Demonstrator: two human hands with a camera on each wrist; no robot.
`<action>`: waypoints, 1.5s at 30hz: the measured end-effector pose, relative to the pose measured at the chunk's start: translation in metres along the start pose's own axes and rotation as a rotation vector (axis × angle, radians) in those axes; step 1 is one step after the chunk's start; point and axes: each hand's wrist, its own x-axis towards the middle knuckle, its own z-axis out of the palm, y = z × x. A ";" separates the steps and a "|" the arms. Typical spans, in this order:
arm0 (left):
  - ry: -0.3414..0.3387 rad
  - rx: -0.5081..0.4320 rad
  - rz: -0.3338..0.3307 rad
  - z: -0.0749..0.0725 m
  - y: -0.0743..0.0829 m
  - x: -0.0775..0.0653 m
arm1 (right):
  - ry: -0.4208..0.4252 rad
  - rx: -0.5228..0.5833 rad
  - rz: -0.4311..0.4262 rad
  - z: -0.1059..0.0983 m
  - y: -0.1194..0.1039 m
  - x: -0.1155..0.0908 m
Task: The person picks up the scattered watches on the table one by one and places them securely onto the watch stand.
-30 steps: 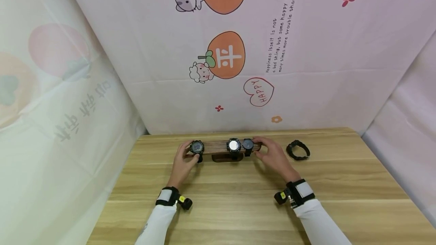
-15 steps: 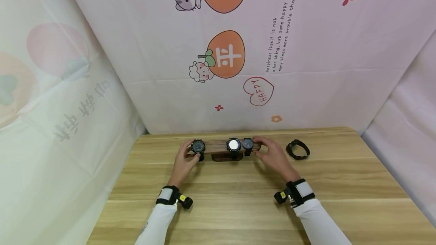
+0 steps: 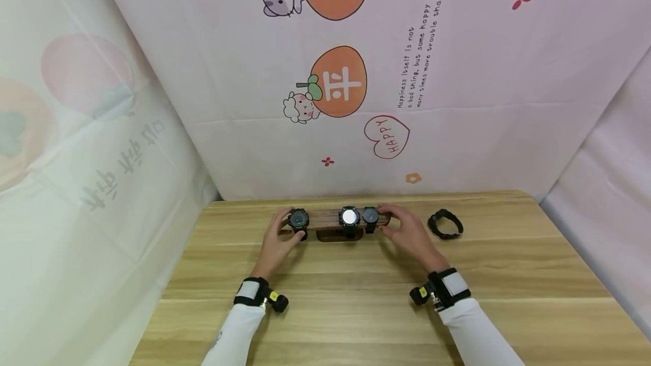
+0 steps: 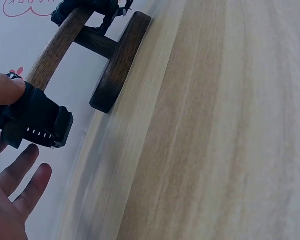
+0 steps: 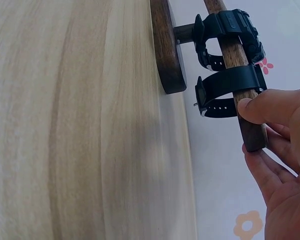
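A dark wooden watch stand point(image 3: 324, 218) stands at the table's far side, its bar raised on a short post over a base point(image 4: 122, 62). At the bar's left end my left hand point(image 3: 276, 248) pinches a black watch point(image 3: 299, 218), whose strap loops round the bar. The thumb lies on the strap in the left wrist view. My right hand point(image 3: 408, 234) grips the bar's right end point(image 5: 252, 132) between thumb and fingers. Just beside it hang a dark watch point(image 3: 370, 216) and a black watch with a bright, glaring face point(image 3: 349, 216), both strapped round the bar.
Another black watch point(image 3: 445, 225) with its strap closed in a ring lies on the wooden table point(image 3: 346, 309), right of the stand. Behind the table's far edge hangs a white printed cloth point(image 3: 254, 151), and more cloth hangs at both sides.
The left watch has slid a little to the right along the bar, with my left hand following it. My right hand keeps its hold on the bar's end.
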 end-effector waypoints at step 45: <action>-0.020 0.137 0.036 0.016 0.007 0.002 | -0.006 -0.004 0.015 -0.001 -0.003 -0.002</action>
